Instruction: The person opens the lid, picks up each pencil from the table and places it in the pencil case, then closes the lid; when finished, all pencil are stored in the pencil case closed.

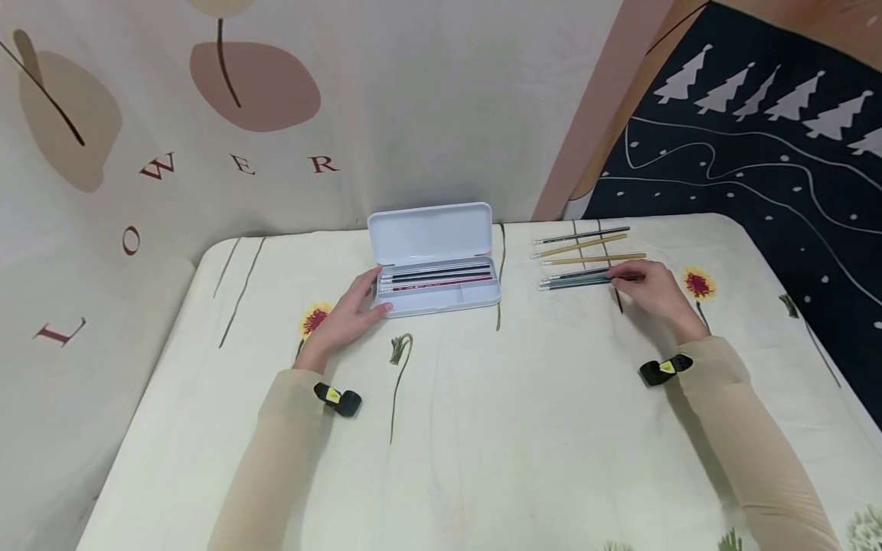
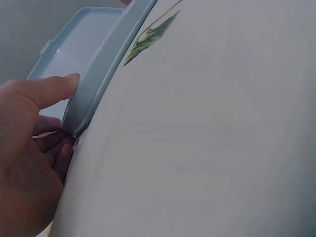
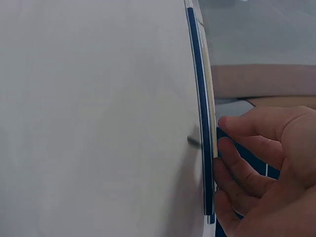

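A pale blue pencil case [image 1: 475,301] lies with its lid [image 1: 430,233] raised at the back, and several dark and red pencils [image 1: 437,286] are inside. My left hand [image 1: 347,315] grips the case's left end; in the left wrist view the thumb lies against its side wall [image 2: 101,66] and the other fingers curl around the corner. On the right, my right hand [image 1: 651,291] is at the right end of some blue-green pencils [image 1: 568,284]. In the right wrist view its thumb and index finger are apart beside a blue pencil [image 3: 201,98], with nothing seen between them.
Behind the blue-green pencils lie two yellow pencils [image 1: 596,259] and a dark pencil [image 1: 586,235], roughly parallel. A white cloth with printed flowers [image 1: 482,428] covers the table. A pale printed curtain [image 1: 455,107] hangs at the back, a dark tree-patterned cloth [image 1: 744,176] at the right.
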Demonstrator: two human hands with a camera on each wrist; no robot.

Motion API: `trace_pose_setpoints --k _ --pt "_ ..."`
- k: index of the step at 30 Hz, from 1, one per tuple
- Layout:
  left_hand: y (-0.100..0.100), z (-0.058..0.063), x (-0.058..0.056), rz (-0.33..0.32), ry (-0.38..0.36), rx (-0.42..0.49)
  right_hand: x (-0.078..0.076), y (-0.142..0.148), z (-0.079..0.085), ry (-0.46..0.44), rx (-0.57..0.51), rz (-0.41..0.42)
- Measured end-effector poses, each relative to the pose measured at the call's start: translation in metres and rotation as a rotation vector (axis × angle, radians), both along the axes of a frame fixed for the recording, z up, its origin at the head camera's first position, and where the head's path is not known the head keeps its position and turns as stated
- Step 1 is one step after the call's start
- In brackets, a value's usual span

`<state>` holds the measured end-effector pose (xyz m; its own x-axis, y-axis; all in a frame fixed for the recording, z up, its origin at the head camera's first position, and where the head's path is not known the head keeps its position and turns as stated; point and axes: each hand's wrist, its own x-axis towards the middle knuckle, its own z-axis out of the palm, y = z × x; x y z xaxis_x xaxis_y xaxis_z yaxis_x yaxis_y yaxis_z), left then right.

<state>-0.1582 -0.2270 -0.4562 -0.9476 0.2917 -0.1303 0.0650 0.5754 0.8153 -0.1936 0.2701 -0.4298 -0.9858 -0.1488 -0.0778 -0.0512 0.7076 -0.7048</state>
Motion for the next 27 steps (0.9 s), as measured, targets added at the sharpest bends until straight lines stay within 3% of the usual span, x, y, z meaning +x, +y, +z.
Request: trace_pose_setpoints --k 8,27 --pt "0.001 0.0 0.0 0.018 -0.02 -0.001 -0.001 0.014 -0.005 -0.058 0.018 -0.034" --pt "0.001 -0.001 -0.001 0.029 -0.031 0.006 0.0 0.014 -0.006 -0.055 0.04 0.0"
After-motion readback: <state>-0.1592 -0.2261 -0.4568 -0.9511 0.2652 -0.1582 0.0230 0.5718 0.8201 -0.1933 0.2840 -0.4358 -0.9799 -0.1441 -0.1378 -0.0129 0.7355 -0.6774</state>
